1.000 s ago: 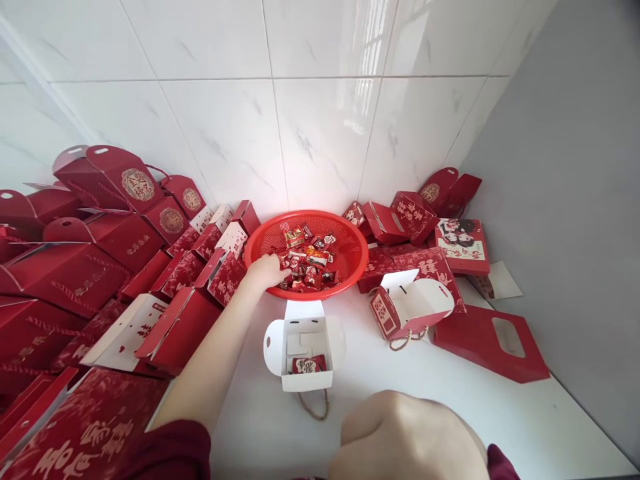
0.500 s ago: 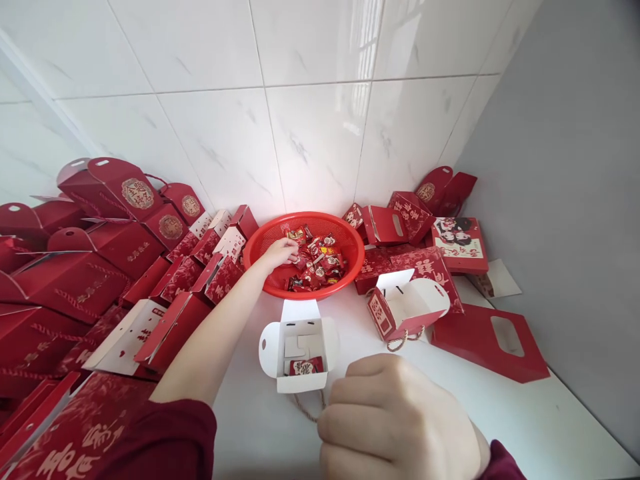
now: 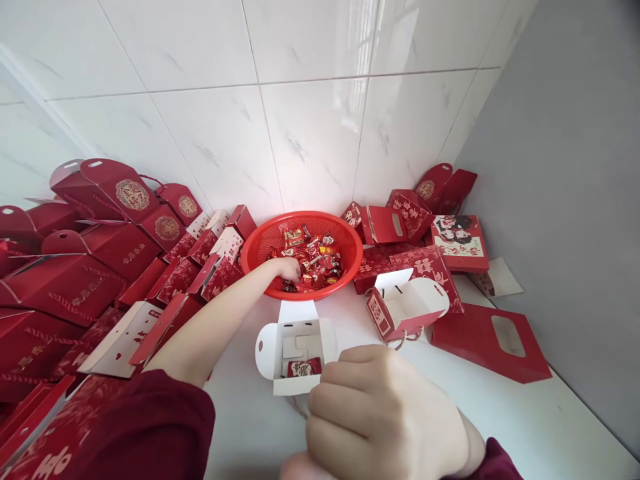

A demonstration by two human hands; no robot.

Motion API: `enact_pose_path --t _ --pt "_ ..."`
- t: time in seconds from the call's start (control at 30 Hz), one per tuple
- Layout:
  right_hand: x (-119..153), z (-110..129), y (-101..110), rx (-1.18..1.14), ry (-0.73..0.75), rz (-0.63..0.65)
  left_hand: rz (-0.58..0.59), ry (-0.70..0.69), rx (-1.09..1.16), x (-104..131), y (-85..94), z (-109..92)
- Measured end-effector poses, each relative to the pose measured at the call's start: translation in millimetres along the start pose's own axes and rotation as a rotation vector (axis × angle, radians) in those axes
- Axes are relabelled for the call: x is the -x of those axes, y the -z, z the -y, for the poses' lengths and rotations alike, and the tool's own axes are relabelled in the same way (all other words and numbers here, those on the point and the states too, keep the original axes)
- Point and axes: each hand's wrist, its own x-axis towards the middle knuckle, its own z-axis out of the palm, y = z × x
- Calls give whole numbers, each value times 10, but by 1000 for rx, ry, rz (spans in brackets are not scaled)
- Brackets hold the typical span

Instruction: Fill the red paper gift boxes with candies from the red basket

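Inside the red plastic basket (image 3: 251, 248), my left hand (image 3: 289, 268) dips its curled fingers among the wrapped candies (image 3: 320, 263). Whatever those fingers grip is hidden. My right hand (image 3: 385, 413) is closed in a fist close to the camera, and its contents, if any, cannot be seen. Between the basket and the fist stands an open white-lined gift box (image 3: 299, 387), flaps spread, with a red-wrapped candy (image 3: 304, 367) at its bottom. Part of its cord handle (image 3: 299, 406) shows in front.
Many red gift boxes (image 3: 115, 253) crowd the left side. Another open box (image 3: 400, 310) with a rope handle stands at right, near a flat red box (image 3: 493, 343) with a cut-out. More boxes (image 3: 459, 241) lie behind. A tiled wall (image 3: 315, 133) bounds the back, a grey panel (image 3: 575, 200) the right.
My left hand has moved lower in the basket, toward its near side. My right fist has shifted slightly left and is nearer the open box.
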Motion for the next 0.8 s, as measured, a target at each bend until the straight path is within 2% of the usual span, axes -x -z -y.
enact_pose_path --t 0.13,0.3,0.43,0.6,0.7,0.8 --pt "0 -16 41 41 -8 17 -54 8 89 110 130 81" --pt "9 -27 39 42 1 27 -344 -41 224 256 123 117" --pt "12 -24 5 48 -4 33 -517 -121 315 361 52 24" --pt "38 -114 107 32 -71 61 -646 -181 358 636 22 -181" --pt "93 -197 222 41 -161 38 -709 -180 351 805 2 -297" --pt "160 -257 309 85 -209 10 -758 -134 351 874 -35 -335"
